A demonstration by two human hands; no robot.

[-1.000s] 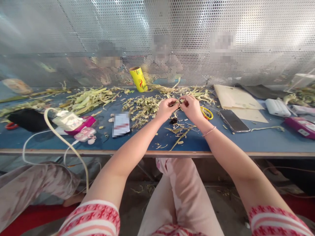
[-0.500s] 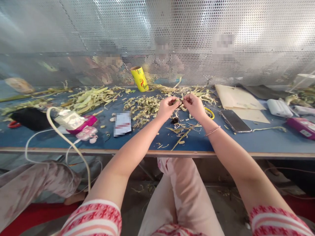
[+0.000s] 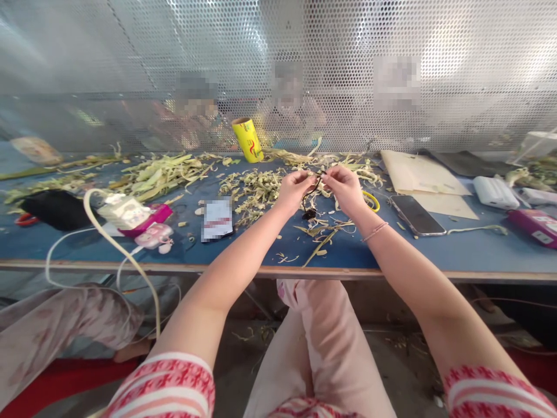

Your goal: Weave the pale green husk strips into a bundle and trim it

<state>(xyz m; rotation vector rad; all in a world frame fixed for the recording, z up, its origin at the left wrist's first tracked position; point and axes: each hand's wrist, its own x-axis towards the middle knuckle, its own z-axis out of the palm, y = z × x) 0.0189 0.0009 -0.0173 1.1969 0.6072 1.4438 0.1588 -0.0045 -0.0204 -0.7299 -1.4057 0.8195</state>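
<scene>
Over the middle of the table, my left hand (image 3: 294, 190) and my right hand (image 3: 346, 187) are close together, fingertips pinched. Between them runs a thin black strand (image 3: 318, 182), gripped at the fingertips of both; whether it is wire or cord I cannot tell. It curves down from the fingers toward a small dark coiled clump (image 3: 309, 213) on the tabletop. Pale dried plant strips (image 3: 270, 187) lie behind and to the left of my left hand. A yellow ring (image 3: 373, 201) is partly hidden behind my right wrist.
A yellow tube (image 3: 248, 141) stands tilted by the perforated metal screen (image 3: 339, 87). On the right lie a phone (image 3: 416, 215) and brown paper sheets (image 3: 418, 171). On the left are a pixelated packet (image 3: 217, 219), a charger with a white cable (image 3: 124, 212) and a black pouch (image 3: 55, 209).
More of the black strand now shows between and below my fingertips, in a curve down to the clump. My hands have barely shifted.
</scene>
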